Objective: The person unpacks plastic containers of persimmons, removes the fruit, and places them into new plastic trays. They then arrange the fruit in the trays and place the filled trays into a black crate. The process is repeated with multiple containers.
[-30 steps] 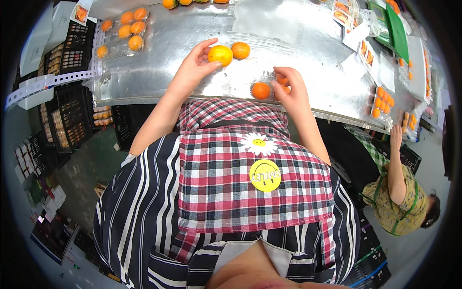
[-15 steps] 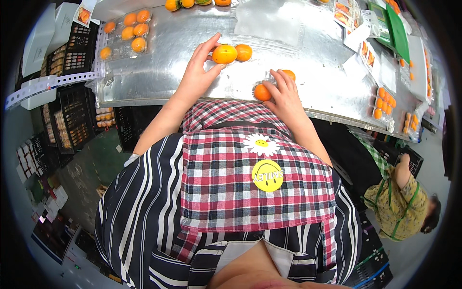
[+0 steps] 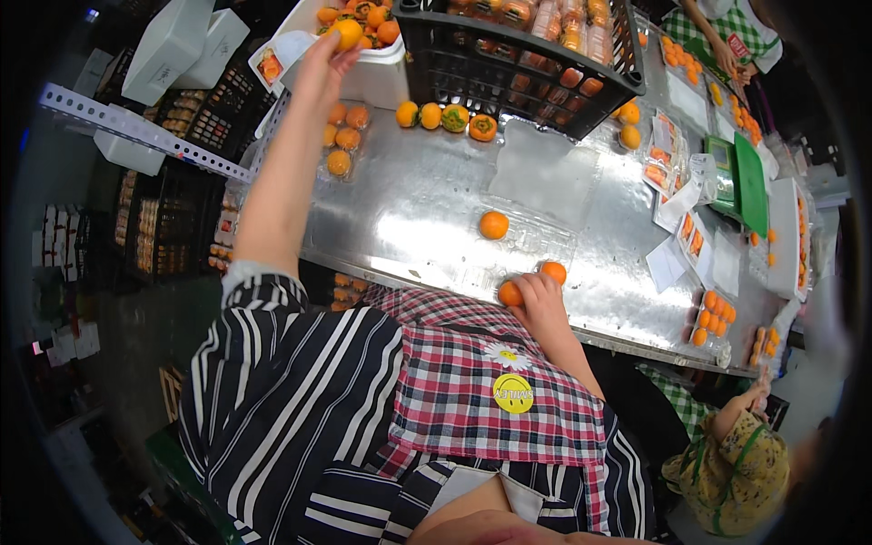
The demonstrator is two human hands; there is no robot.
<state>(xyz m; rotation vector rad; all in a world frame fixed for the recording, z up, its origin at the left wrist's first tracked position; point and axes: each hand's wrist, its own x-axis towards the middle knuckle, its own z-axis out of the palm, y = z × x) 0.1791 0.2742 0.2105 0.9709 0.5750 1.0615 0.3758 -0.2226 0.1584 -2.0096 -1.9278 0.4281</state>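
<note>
The clear plastic clamshell tray [image 3: 522,241] lying flat on the shiny steel table [image 3: 409,209] looks only partly filled: one round orange persimmon [image 3: 494,224] sits alone in its far part, and two more persimmons [image 3: 510,293] lie at its near edge under the right hand [image 3: 541,295], whose fingers are curled over them and pressing them in place. By that count the tray seems to want more fruit, and its lid is not closed. The left hand [image 3: 325,56] is stretched far out to the white foam box [image 3: 368,68] heaped with loose persimmons, pinching one fruit [image 3: 346,34] at its fingertips above the heap. Beside that box stands a black plastic crate [image 3: 518,54] stacked with filled packs, four loose persimmons [image 3: 445,118] lined before it; a finished pack [image 3: 342,138] rests near the table's left edge.
</note>
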